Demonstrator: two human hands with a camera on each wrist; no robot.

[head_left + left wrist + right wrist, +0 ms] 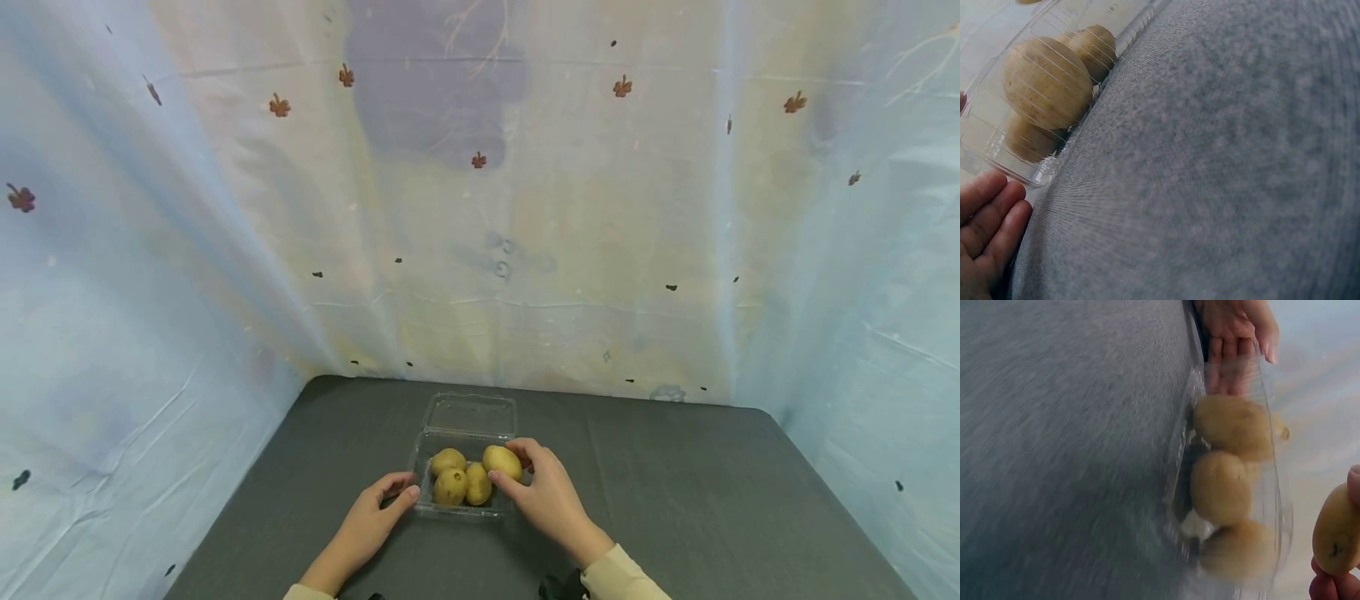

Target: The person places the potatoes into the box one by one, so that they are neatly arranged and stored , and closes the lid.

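Observation:
My right hand (551, 500) pinches a yellow potato (502, 463) between thumb and fingers, over the right end of a clear plastic clamshell box (461, 511). In the right wrist view this potato (1333, 534) shows a small dark spot and stands above the rim. Several more potatoes (450, 487) lie inside the box, seen through its wall in the left wrist view. At the box's left end is my left hand (367, 521), its fingers fairly straight with the tips right at the wall. The thumb lies near the front left corner.
The box's clear lid (472, 412) is folded back, away from me. A dark grey cloth (675, 492) covers the table. Pale patterned sheets (562, 208) hang behind the table and along both sides.

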